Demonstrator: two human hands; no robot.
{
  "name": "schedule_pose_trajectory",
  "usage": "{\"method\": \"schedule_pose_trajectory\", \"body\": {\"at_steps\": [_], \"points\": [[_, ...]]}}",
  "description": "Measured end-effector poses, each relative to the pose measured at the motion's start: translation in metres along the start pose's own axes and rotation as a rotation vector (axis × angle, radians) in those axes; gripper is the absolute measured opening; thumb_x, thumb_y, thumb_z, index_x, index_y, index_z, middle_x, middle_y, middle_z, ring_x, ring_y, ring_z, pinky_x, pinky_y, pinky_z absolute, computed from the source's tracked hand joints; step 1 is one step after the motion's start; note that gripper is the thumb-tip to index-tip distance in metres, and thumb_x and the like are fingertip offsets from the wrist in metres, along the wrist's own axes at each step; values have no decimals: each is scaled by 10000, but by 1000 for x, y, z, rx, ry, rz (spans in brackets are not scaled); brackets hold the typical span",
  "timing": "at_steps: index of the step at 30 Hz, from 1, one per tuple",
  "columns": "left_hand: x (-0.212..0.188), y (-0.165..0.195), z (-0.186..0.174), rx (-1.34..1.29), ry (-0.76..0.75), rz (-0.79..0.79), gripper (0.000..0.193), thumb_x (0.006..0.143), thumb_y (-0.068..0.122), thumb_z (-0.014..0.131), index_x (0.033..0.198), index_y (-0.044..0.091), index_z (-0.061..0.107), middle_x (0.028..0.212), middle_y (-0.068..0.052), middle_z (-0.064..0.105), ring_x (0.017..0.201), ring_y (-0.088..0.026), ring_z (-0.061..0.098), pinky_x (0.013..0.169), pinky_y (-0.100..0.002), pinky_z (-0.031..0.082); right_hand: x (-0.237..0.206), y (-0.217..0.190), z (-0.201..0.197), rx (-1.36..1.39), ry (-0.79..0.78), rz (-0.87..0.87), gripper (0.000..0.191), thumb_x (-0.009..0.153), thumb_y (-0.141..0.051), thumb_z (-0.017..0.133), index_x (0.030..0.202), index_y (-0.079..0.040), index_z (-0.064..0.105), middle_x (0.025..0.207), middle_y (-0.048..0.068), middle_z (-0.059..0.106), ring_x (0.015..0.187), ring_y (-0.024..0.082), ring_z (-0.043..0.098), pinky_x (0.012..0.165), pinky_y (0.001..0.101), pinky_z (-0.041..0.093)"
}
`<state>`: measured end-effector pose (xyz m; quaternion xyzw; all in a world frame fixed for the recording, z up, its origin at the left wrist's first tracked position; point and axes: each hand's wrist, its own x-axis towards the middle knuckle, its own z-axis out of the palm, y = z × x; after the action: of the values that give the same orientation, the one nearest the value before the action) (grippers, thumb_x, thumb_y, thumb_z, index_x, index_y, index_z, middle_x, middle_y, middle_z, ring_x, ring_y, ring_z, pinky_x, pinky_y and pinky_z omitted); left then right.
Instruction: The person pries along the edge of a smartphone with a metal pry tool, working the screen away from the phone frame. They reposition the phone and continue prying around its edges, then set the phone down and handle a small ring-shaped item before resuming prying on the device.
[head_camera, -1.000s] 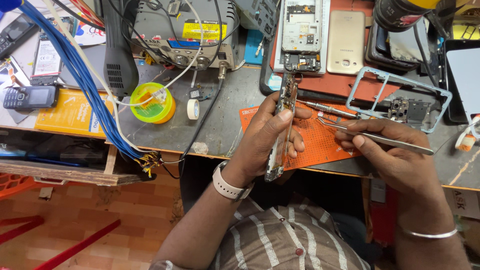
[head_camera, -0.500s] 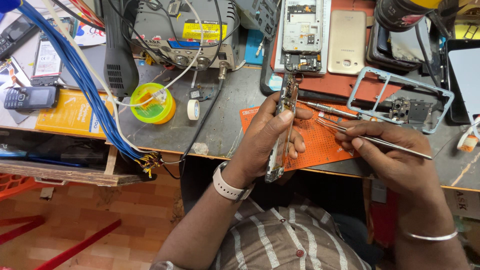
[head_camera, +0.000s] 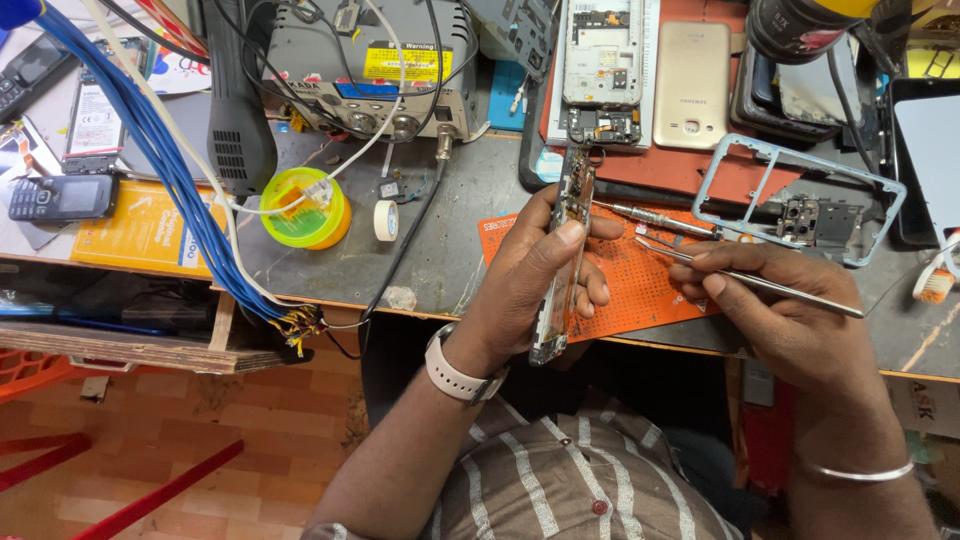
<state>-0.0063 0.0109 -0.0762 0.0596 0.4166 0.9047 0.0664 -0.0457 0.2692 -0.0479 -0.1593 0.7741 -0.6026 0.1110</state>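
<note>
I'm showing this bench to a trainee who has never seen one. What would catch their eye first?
Most likely the two hands at the centre: the left hand grips a stripped phone frame edge-on above the orange mat, while the right hand holds thin metal tweezers. Next, the thick bundle of blue wires sweeping down across the left of the bench, beside a yellow-green spool.

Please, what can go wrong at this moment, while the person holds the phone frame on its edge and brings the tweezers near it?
1. The left hand grips the phone frame edge-on; it might slip or flex.
2. The tweezers in the right hand have sharp tips near the frame, so they may scratch it.
3. The screwdriver lies loose on the orange mat between the hands and could be knocked.
</note>
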Motion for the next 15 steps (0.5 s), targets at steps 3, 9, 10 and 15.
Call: {"method": "schedule_pose_trajectory", "body": {"at_steps": [3,9,10,15], "points": [[-1,0,0,7,1,1,682,1045,391,584,1522,-3,298,1287,-205,606,817,-158,692,660,-251,584,0,1,0,1,-3,-12,180,958,80,593,1111,110,683,1075,220,759,1004,239,759,916,304,620],[-1,0,-1,6,-3,7,672,1048,384,579,1520,-3,300,1284,-205,605,818,-163,698,663,-256,586,1,1,-2,4,-20,-51,188,964,76,592,1125,114,680,1091,226,756,1011,244,757,922,313,625],[0,0,-1,4,-5,8,669,1050,382,577,1522,-2,299,1286,-204,604,819,-163,697,665,-256,585,1,0,-2,10,-14,-44,188,963,74,593,1125,114,679,1091,227,756,1011,246,758,924,315,624],[0,-1,-1,-6,-6,6,666,1053,372,574,1530,3,293,1292,-202,600,818,-161,694,668,-256,583,-1,-1,-1,13,4,-17,194,958,67,601,1128,113,680,1094,227,756,1014,251,756,934,323,620]]}}
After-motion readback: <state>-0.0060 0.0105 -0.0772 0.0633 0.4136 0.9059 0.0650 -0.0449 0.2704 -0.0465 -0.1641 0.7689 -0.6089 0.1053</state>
